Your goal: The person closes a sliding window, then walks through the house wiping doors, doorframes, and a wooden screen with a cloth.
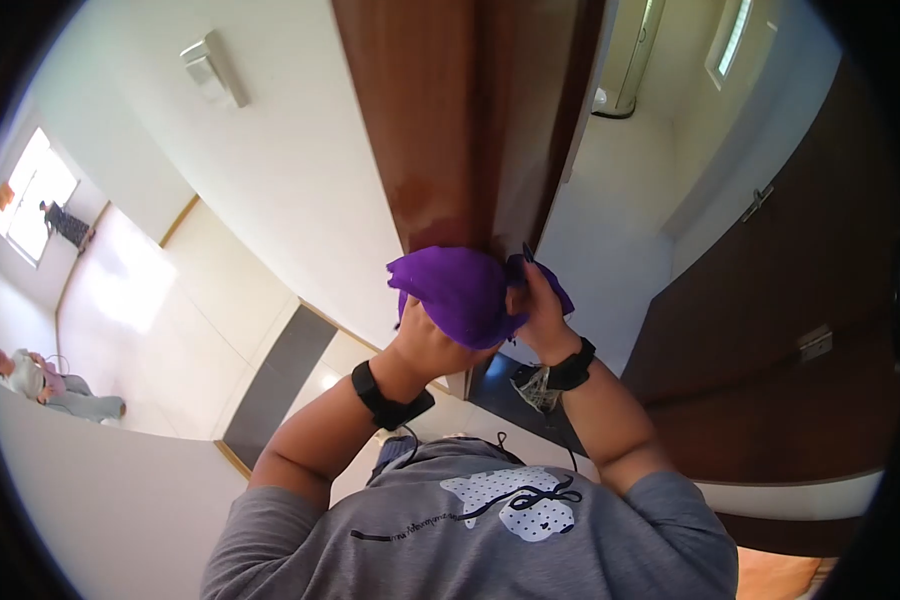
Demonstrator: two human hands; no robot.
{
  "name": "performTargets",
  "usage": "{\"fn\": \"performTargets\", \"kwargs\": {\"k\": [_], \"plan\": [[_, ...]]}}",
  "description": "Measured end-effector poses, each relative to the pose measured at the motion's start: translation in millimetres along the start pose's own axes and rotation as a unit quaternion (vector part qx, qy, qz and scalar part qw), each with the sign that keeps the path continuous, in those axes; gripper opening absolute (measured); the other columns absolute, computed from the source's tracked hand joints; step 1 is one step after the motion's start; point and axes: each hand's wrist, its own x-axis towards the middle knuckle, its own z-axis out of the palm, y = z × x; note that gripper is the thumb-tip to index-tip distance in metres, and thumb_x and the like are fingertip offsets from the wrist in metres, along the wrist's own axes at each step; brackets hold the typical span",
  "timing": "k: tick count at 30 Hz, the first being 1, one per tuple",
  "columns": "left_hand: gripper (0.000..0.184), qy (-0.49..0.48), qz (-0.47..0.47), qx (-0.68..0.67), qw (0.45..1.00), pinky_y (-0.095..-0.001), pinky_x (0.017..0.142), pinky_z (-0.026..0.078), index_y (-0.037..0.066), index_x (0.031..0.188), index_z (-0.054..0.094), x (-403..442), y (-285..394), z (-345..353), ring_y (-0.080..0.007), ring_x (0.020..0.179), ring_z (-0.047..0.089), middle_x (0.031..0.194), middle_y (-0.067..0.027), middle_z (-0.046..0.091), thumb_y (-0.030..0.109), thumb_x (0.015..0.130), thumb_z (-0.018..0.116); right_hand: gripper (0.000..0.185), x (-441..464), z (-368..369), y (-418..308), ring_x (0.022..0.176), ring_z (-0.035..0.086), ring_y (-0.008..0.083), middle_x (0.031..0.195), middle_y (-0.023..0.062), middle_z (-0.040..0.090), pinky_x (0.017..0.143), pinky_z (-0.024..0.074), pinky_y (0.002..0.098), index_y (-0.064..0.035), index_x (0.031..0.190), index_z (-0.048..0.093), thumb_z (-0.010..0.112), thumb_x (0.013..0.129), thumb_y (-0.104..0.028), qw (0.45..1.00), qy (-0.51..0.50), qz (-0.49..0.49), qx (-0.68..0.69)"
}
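Observation:
A bunched purple cloth [455, 290] is held up in front of my chest, close to a brown wooden door frame [440, 130]. My left hand [432, 340] grips the cloth from below, its fingers mostly covered by the folds. On the other side, my right hand [542, 315] is closed on the cloth's right part, with the thumb and fingers bent around it. Dark bands with devices are strapped on both wrists. Whether the cloth touches the wood cannot be made out.
A white wall with a switch [210, 70] lies left of the frame. To the right is a dark door [770, 290] with a metal handle [757, 204]. Two people [65, 228] [55, 383] are off in the left room. A dark floor strip [275, 385] crosses the pale tiles.

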Motion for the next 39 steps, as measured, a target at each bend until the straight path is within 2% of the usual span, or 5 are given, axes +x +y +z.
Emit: {"fn": "performTargets", "kwargs": {"k": [11,24,29,35,39], "plan": [[0.033,-0.013,0.102,0.031,0.994,-0.0410,0.081,0.051,0.014,0.105,0.069,-8,-17,40,-0.0270,0.094,0.064,0.107,-0.0065,0.066,0.017,0.072,0.069,0.034,18,-151,77,0.097,0.061,0.0206,0.111,0.0078,0.062,0.084,0.0495,0.0314,-0.0081,0.119,0.055,0.042,0.101,-0.034,0.985,0.167,-0.017,-0.044],[0.039,-0.056,0.106,0.109,0.987,-0.0403,0.085,0.049,0.014,0.108,0.068,43,-3,-3,-0.0257,0.094,0.063,0.110,-0.0065,0.065,0.021,0.069,0.071,0.026,23,-89,52,0.091,0.059,0.0220,0.102,0.0097,0.061,0.080,0.0477,0.0329,-0.0010,0.106,0.057,0.040,0.101,-0.020,0.663,0.372,-0.314,-0.568],[0.031,-0.015,0.121,0.127,0.984,-0.0449,0.086,0.049,0.010,0.096,0.072,73,-1,-13,-0.0296,0.096,0.064,0.106,-0.0096,0.068,0.021,0.067,0.070,0.027,68,-43,9,0.107,0.056,0.0294,0.113,0.0156,0.059,0.091,0.0444,0.0364,-0.0013,0.116,0.055,0.042,0.099,-0.019,0.931,0.205,-0.213,-0.216],[0.051,0.023,0.097,-0.042,0.994,-0.0462,0.102,0.038,0.009,0.117,0.063,52,-31,6,-0.0347,0.112,0.055,0.121,-0.0144,0.060,0.031,0.072,0.067,0.030,57,63,-60,0.111,0.055,0.0315,0.117,0.0161,0.059,0.097,0.0414,0.0400,-0.0007,0.118,0.056,0.048,0.095,-0.018,0.512,0.198,-0.472,-0.690],[0.054,0.004,0.106,-0.067,0.992,-0.0462,0.105,0.035,0.008,0.119,0.060,41,-46,18,-0.0363,0.115,0.052,0.123,-0.0163,0.058,0.033,0.072,0.067,0.033,51,56,-69,0.116,0.053,0.0335,0.121,0.0174,0.058,0.102,0.0389,0.0422,-0.0011,0.120,0.056,0.050,0.093,-0.019,0.592,0.192,-0.503,-0.600]]}}
